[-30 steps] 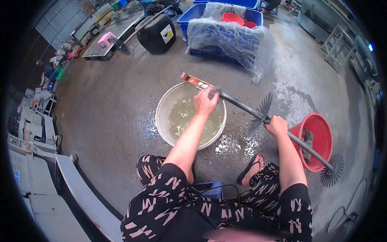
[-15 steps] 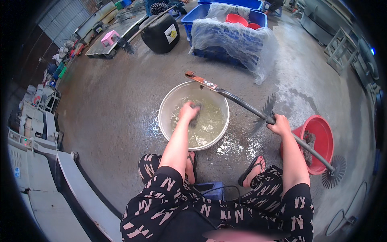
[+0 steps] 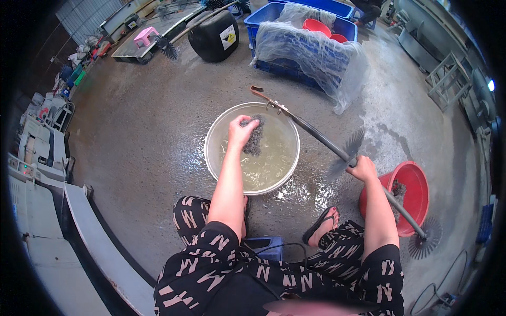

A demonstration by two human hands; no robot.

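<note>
Over a round whitish tub [image 3: 209,152] of cloudy water [image 3: 269,163], my left hand [image 3: 240,132] is closed on a dark grey clump of stringy, mesh-like material [image 3: 254,138]. The clump hangs from the fingertips toward the water; I cannot tell if its lower end touches it. My right hand [image 3: 362,169] wraps round a long grey metal rod [image 3: 322,138], just beside one of its two slotted round discs [image 3: 352,149]. The rod slants across, its copper-coloured flat end [image 3: 268,97] over the tub's far rim and its other disc [image 3: 425,238] beyond the red bucket [image 3: 416,179].
Grey clumped material [image 3: 399,192] lies in the red bucket. A small blue stool [image 3: 270,247] is under me. Ahead stand a black drum [image 3: 208,39] and a blue crate [image 3: 295,63] draped with netting [image 3: 337,68]. Light-coloured machinery [image 3: 39,231] lines the left side; another person [image 3: 370,10] sits far back.
My left hand has risen from the water, lifting the grey clump clear into view. The rod stays in my right hand. My view has shifted slightly.
</note>
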